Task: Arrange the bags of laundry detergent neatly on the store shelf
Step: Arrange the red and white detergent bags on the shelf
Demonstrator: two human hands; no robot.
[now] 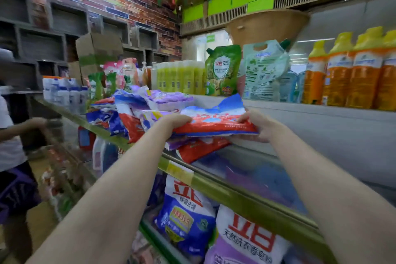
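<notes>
A red, white and blue detergent bag [214, 121] lies flat between both hands, above the glass shelf [252, 169]. My left hand [176, 121] grips its left end and my right hand [260, 125] grips its right end. Under it lie another red bag [199, 149] and a purple one. To the left a loose heap of detergent bags [132, 109], blue, red and purple, sprawls over the shelf's front edge. Large upright detergent bags [186, 216] stand on the shelf below.
Green and pale pouches [222, 70] stand at the back of the shelf, with yellow bottles [182, 77] to their left and orange bottles [351, 75] to the right. A woven basket [265, 25] sits above. Another person [12, 135] stands at far left.
</notes>
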